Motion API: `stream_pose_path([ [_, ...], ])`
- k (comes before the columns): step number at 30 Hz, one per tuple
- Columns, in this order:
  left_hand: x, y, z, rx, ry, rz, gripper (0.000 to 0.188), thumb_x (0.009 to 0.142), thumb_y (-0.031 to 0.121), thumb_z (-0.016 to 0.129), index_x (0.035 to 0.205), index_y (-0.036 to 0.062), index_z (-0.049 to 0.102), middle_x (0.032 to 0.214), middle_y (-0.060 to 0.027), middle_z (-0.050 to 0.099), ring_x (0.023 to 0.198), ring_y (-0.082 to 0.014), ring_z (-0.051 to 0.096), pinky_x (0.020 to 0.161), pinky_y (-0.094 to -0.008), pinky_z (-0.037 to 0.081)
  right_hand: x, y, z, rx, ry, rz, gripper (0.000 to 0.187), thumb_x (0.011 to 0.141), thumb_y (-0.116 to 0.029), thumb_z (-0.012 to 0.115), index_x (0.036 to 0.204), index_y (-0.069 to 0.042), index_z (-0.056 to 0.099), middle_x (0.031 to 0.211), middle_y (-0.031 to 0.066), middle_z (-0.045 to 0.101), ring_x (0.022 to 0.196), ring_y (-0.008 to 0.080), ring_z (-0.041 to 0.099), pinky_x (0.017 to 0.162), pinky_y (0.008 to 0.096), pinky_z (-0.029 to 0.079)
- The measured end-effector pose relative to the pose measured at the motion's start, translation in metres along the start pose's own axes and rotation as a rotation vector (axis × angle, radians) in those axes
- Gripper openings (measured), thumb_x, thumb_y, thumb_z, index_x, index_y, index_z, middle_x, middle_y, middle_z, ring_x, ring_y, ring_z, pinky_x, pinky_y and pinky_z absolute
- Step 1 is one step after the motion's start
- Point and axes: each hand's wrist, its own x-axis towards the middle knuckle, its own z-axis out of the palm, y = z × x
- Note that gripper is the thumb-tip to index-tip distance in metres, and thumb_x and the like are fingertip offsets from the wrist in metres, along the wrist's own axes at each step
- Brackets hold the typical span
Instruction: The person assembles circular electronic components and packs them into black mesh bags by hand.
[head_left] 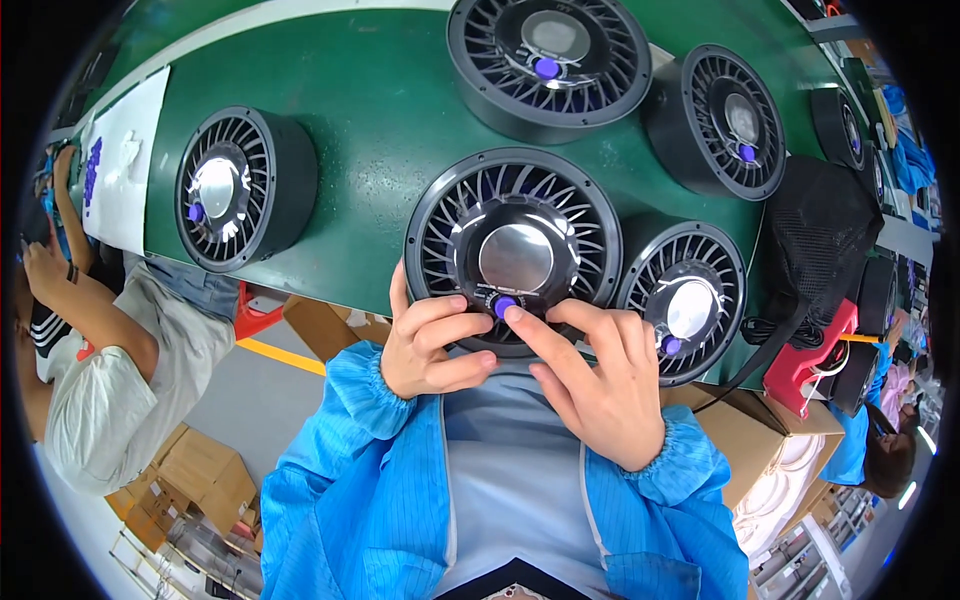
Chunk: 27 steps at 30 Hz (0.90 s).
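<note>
A round black fan-like housing (pixel 588 208) with slanted vanes and a shiny silver centre disc stands tilted at the near edge of the table, its face turned up toward me. A small purple knob (pixel 504 306) sits low on that face. My left hand (pixel 432 345) is closed round the lower left rim, fingers bent, one fingertip beside the knob. On the knob rests the outstretched index finger of my right hand (pixel 605 375). Its thumb is apart below, and its other fingers lie on the lower right rim. What lies under my fingertips is hidden.
On the green table (pixel 350 130) stand similar black units: one at left (pixel 285 190), one behind (pixel 548 120), two at right (pixel 690 155) (pixel 735 270). A white sheet (pixel 130 150) holds small purple pieces. Cartons (pixel 205 465) stand lower left; a person (pixel 130 370) works at left.
</note>
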Motion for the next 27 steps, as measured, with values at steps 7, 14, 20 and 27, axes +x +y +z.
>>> stream_pose_path([
  [7, -0.004, 0.000, 0.004, -0.008, 0.019, -0.011, 0.041, 0.071, 0.032, 0.068, 0.107, 0.0338, 0.047, 0.107, 0.0041, 0.053, 0.103, -0.0192, 0.046, 0.096, -0.0667, 0.026, 0.005, -0.001, 0.000, -0.092, -0.031, 0.002, 0.054, 0.067, -0.006, 0.066, 0.118, -0.023, 0.059, 0.099, -0.0013, 0.052, 0.083, 0.0184, 0.045, 0.070, 0.0307, 0.036],
  [14, -0.003, -0.004, 0.003, -0.031, 0.065, 0.037, 0.039, 0.071, 0.032, 0.068, 0.105, 0.0341, 0.048, 0.108, 0.0026, 0.053, 0.099, -0.0178, 0.049, 0.095, -0.0652, 0.027, 0.002, 0.000, -0.001, -0.138, -0.056, -0.007, 0.054, 0.067, -0.002, 0.063, 0.116, -0.024, 0.061, 0.097, -0.0030, 0.052, 0.082, 0.0176, 0.045, 0.069, 0.0301, 0.035],
  [20, 0.006, -0.008, -0.003, 0.031, -0.014, 0.000, 0.046, 0.068, 0.028, 0.068, 0.109, 0.0379, 0.049, 0.115, 0.0023, 0.052, 0.099, -0.0176, 0.049, 0.094, -0.0618, 0.029, -0.001, 0.010, 0.000, 0.030, -0.009, -0.045, 0.048, 0.066, 0.000, 0.064, 0.110, -0.020, 0.063, 0.099, -0.0001, 0.055, 0.084, 0.0190, 0.048, 0.069, 0.0302, 0.039],
  [27, 0.013, 0.014, -0.011, 0.234, -0.102, -0.066, 0.044, 0.065, 0.028, 0.068, 0.105, 0.0389, 0.057, 0.119, 0.0043, 0.051, 0.104, -0.0177, 0.045, 0.093, -0.0577, 0.029, -0.023, 0.034, -0.017, 0.226, 0.322, -0.171, 0.039, 0.062, 0.000, 0.068, 0.100, -0.011, 0.064, 0.094, 0.0051, 0.058, 0.085, 0.0224, 0.052, 0.072, 0.0319, 0.042],
])
